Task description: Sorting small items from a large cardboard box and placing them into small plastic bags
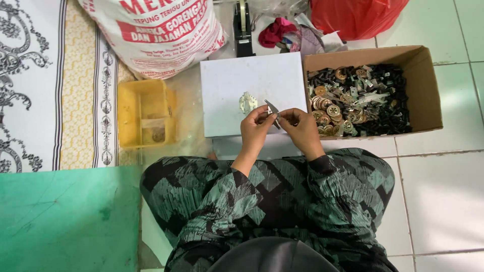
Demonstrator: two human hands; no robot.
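My left hand point(256, 127) and my right hand point(298, 126) meet over the front edge of a white board point(227, 83). Together they pinch a small thin metal strip point(273, 108) that slants up between the fingertips. A small pale metal ornament point(247, 102) lies on the board just beyond my left hand. To the right stands an open cardboard box point(424, 80) filled with several round brass pieces and black and silver small parts point(359, 100).
A yellow plastic tray point(137, 103) sits left of the board, with a small item inside. Behind are a large printed white sack point(156, 30), a tape dispenser point(243, 27), a red plastic bag point(355, 15) and cloth scraps. A green sheet point(65, 216) lies at lower left.
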